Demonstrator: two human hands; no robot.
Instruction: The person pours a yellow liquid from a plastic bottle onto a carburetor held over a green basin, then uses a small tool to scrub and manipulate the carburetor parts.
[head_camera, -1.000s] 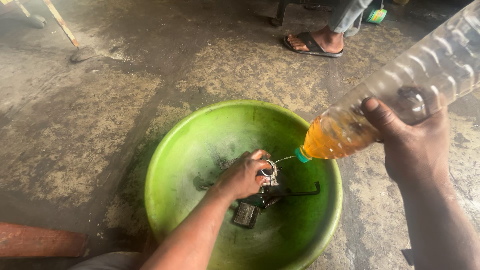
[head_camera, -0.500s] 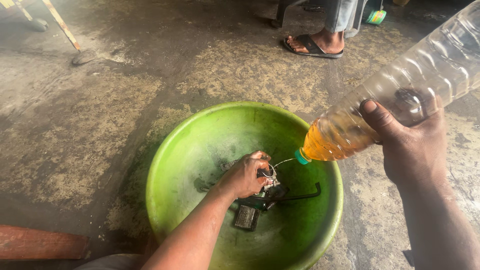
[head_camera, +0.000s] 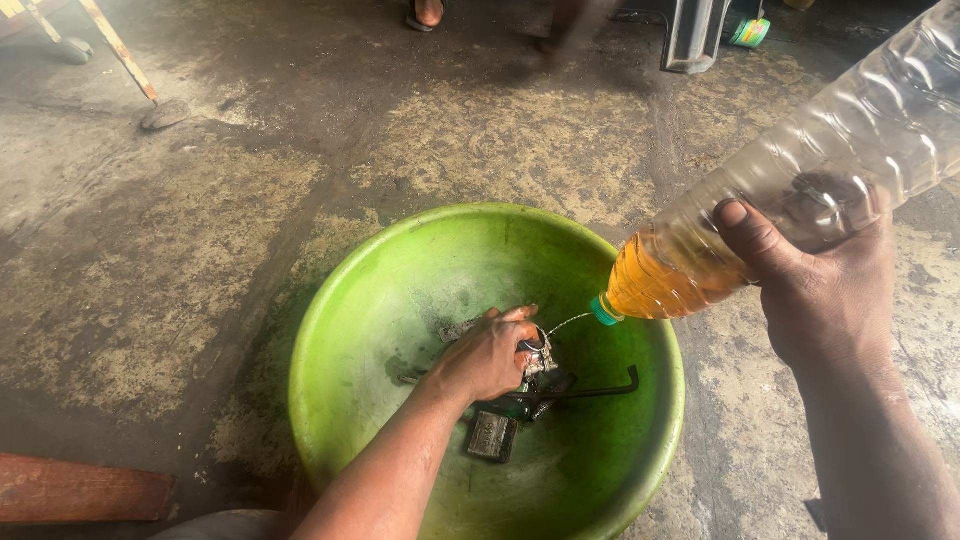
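Inside the round green plastic basin (head_camera: 380, 300) on the stained concrete floor (head_camera: 180, 230), the left hand (head_camera: 488, 355) has its fingers clamped on a small dark metal part (head_camera: 535, 362), held over the basin's bottom. The right hand (head_camera: 825, 290) grips a clear ribbed plastic bottle (head_camera: 800, 190) of amber liquid, fingers wrapped round its body, tilted so a thin stream runs from the green neck onto the part. A black bent rod (head_camera: 600, 390) and a flat dark rectangular piece (head_camera: 492, 437) lie just beside it.
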